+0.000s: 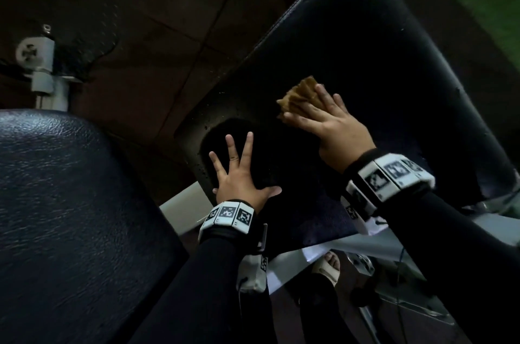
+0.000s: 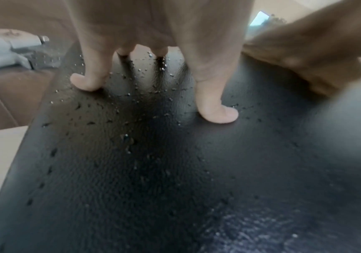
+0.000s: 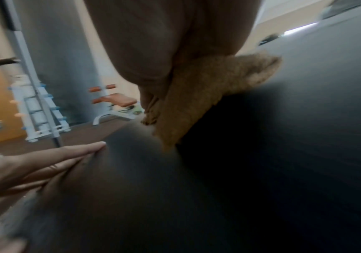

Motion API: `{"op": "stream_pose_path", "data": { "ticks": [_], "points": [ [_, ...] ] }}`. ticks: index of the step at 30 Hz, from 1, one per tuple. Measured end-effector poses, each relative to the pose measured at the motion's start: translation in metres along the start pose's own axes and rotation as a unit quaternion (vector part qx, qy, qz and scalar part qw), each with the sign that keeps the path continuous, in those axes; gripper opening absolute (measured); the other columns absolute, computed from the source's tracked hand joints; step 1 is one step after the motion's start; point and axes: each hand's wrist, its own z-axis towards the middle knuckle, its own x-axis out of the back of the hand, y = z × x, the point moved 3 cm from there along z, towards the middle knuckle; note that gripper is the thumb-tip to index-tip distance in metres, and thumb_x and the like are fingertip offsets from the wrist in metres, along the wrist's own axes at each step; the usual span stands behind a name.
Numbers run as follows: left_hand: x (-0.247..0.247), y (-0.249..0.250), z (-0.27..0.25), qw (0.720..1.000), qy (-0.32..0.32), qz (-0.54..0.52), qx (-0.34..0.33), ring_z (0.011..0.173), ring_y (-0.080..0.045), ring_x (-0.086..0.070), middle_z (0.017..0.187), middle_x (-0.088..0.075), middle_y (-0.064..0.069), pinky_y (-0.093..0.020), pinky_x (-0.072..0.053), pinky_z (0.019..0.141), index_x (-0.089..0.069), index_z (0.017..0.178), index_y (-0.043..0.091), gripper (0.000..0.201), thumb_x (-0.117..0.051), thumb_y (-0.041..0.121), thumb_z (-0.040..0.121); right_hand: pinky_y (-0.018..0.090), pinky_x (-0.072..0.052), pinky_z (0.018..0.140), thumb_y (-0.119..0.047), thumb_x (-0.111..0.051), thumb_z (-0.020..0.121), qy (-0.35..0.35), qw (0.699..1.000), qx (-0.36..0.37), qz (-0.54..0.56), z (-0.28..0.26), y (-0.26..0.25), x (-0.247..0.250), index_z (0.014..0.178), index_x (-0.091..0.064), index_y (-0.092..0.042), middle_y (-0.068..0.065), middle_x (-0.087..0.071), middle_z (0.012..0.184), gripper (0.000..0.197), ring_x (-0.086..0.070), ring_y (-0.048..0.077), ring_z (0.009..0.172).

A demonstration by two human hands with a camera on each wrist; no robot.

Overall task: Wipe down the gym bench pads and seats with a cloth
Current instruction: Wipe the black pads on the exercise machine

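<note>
1. Long black textured vinyl bench pad [image 1: 351, 67] runs from near centre toward far right in the head view, tilted across the frame.
2. Right hand [image 1: 334, 129] lies flat on the pad, fingers straight and slightly fanned, pressing down a crumpled tan terry cloth [image 1: 301, 96]. Cloth sits under the fingers, folds sticking out past the fingertips on the far-left side.
3. Right wrist view: same cloth [image 3: 199, 95] bunched between palm and pad, touching the pad surface; heavy motion blur here.
4. Left hand [image 1: 239, 174] is spread wide, palm down on the near-left end of the pad, holding nothing. Well apart from the cloth, just left of the right hand.
5. Left wrist view: fingertips [image 2: 218, 113] press on the pad [image 2: 175, 179]; small water droplets [image 2: 127, 137] scattered around them.
6. Second dark padded vinyl seat [image 1: 70, 217] fills the near left, apart from the wiped pad.
7. Grey metal frame bracket [image 1: 42, 67] at far left over dark brown floor tiles [image 1: 168, 20].
8. Both wrists carry white bands with black square markers [image 1: 391, 177]; black sleeves [image 1: 202, 287] cover both arms.
9. Sandalled foot [image 1: 329, 265] visible below the pad, near centre.
10. Right wrist view background: orange-padded bench [image 3: 118, 101] and a white rack [image 3: 38, 106], blurred.
</note>
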Motion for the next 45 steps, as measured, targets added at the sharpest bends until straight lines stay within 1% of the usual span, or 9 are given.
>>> {"op": "stream_pose_path", "data": {
  "ticks": [7,10,14,17,20,25,33,40,45],
  "points": [
    [0.001,0.002,-0.003,0.999,-0.010,0.032,-0.005,0.135,-0.026,0.034,0.135,0.046,0.029,-0.064,-0.039,0.098,0.036,0.113,0.071,0.126,-0.079,0.053,0.063,0.051,-0.008,0.112,-0.001,-0.055,0.071,0.083,0.986,-0.142,0.039,-0.088,0.022,0.006,0.138,-0.045,-0.017,0.013,-0.039,0.146,0.069,-0.006,0.036,0.140],
    [0.001,0.006,-0.002,0.997,-0.023,0.067,-0.006,0.137,-0.032,0.031,0.138,0.046,0.021,-0.060,-0.042,0.099,0.042,0.113,0.065,0.127,-0.075,0.056,0.066,0.051,-0.008,0.113,0.012,-0.058,0.070,0.134,0.964,-0.223,0.052,-0.113,0.027,0.001,0.139,-0.043,-0.014,0.013,-0.033,0.149,0.075,-0.006,0.037,0.141],
    [0.002,0.011,0.001,0.990,-0.052,0.133,-0.002,0.136,-0.046,0.025,0.141,0.047,0.004,-0.053,-0.045,0.098,0.052,0.113,0.050,0.129,-0.069,0.062,0.070,0.052,-0.013,0.115,0.006,-0.058,0.083,0.174,0.946,-0.272,0.040,-0.129,0.016,-0.012,0.141,-0.037,-0.011,0.017,-0.028,0.150,0.064,-0.008,0.043,0.141],
    [0.001,0.012,0.003,0.989,-0.059,0.136,-0.008,0.135,-0.047,0.027,0.134,0.053,0.004,-0.053,-0.046,0.097,0.048,0.118,0.048,0.126,-0.068,0.060,0.072,0.050,-0.013,0.116,-0.007,-0.055,0.090,0.192,0.925,-0.328,0.020,-0.134,0.008,-0.026,0.145,-0.024,-0.013,0.013,-0.020,0.153,0.063,0.000,0.036,0.141],
    [-0.001,0.012,0.004,0.988,-0.057,0.145,-0.006,0.135,-0.049,0.026,0.130,0.055,0.004,-0.057,-0.041,0.100,0.048,0.117,0.047,0.126,-0.069,0.060,0.072,0.043,0.003,0.116,-0.021,-0.038,0.098,0.189,0.873,-0.448,0.033,-0.143,0.013,-0.038,0.148,0.001,-0.015,0.008,-0.003,0.157,0.063,0.009,0.029,0.144],
    [-0.002,0.011,0.006,0.989,-0.049,0.142,-0.011,0.135,-0.051,0.024,0.135,0.053,0.002,-0.059,-0.038,0.102,0.050,0.114,0.050,0.127,-0.070,0.059,0.071,0.046,0.001,0.117,-0.023,-0.034,0.099,0.287,0.748,-0.594,0.073,-0.157,0.028,-0.036,0.149,-0.002,-0.005,0.015,-0.001,0.157,0.062,0.002,0.036,0.144],
    [0.000,0.009,0.005,0.991,-0.044,0.120,-0.026,0.133,-0.050,0.028,0.144,0.046,0.002,-0.060,-0.041,0.100,0.050,0.111,0.057,0.128,-0.071,0.059,0.069,0.045,0.003,0.117,-0.028,-0.031,0.099,0.312,0.703,-0.634,0.084,-0.153,0.062,-0.024,0.149,0.000,-0.004,0.015,0.002,0.157,0.063,0.003,0.041,0.142],
    [-0.002,0.011,0.003,0.993,-0.029,0.109,-0.035,0.134,-0.050,0.025,0.146,0.043,0.002,-0.058,-0.036,0.105,0.047,0.114,0.057,0.126,-0.071,0.057,0.071,0.042,-0.007,0.113,-0.036,-0.026,0.099,0.302,0.643,-0.701,0.060,-0.148,0.118,0.007,0.149,-0.020,-0.016,0.009,-0.018,0.156,0.054,-0.014,0.037,0.141],
    [-0.003,0.010,0.004,0.993,-0.030,0.106,-0.044,0.134,-0.051,0.025,0.147,0.042,0.000,-0.059,-0.028,0.108,0.046,0.116,0.056,0.125,-0.071,0.058,0.071,0.044,-0.020,0.112,-0.032,-0.018,0.094,0.208,0.694,-0.673,0.146,-0.143,0.158,0.025,0.139,-0.036,-0.006,0.016,-0.030,0.147,0.054,-0.025,0.031,0.135]
  ]
}}
